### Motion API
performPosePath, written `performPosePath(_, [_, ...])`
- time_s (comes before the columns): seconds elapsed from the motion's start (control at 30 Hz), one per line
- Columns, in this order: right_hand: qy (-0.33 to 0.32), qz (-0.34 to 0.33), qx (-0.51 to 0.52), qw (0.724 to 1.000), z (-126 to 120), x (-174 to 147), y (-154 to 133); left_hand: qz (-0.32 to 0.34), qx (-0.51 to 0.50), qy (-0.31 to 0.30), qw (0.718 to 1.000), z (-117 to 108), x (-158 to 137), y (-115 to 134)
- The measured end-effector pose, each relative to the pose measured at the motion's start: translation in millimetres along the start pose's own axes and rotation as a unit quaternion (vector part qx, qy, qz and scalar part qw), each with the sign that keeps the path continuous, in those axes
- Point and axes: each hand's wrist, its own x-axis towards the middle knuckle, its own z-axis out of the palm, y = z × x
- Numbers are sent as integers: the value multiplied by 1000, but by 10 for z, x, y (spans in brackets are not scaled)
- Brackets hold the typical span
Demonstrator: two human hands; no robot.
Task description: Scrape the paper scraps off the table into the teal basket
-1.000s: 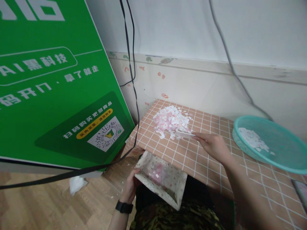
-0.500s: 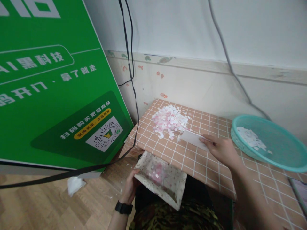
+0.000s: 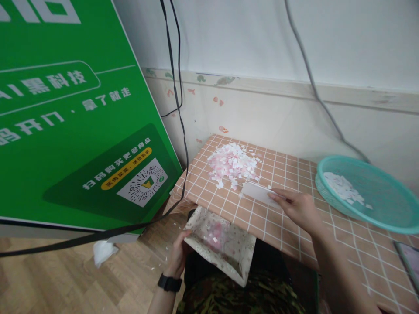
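A white card [image 3: 257, 193] lies low over the tabletop, its right end pinched by the fingers of my right hand [image 3: 296, 208]. Just beyond the card's far edge spreads a heap of small white and pink paper scraps [image 3: 232, 163]. Below the table's front edge, my left hand [image 3: 180, 254] grips the left rim of a pale patterned tray [image 3: 240, 257]. A few white and pink scraps lie inside the tray. Its far edge sits close under the table edge. A dark watch [image 3: 169, 282] is on my left wrist.
A turquoise mesh basket [image 3: 386, 196] with white scraps stands at the right of the checked table [image 3: 284, 174]. A phone-like object [image 3: 407, 257] lies at the right edge. A green cabinet [image 3: 81, 109] and hanging black cables [image 3: 176, 87] are at left; a white crumpled bag [image 3: 104, 253] is on the floor.
My right hand and the card have shifted slightly left and toward me along the table. My left hand and the tray have hardly moved.
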Motion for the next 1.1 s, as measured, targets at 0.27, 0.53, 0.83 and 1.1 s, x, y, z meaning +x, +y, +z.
performPosePath(0.27, [-35, -6, 20, 999, -10, -77, -14, -14, -21, -5, 1000, 5, 13, 2])
performPosePath(0.53, [-31, -12, 22, 999, -8, -72, -41, -13, -20, -16, 1000, -53, 54, -52])
performPosePath(0.83, [-3, -2, -10, 1000, 90, -18, 11, -6, -20, -18, 1000, -52, 61, -64])
performPosePath(1.1, [38, 22, -60, 997, 226, -41, -4, -6, -17, -40, 999, -64, 69, -75])
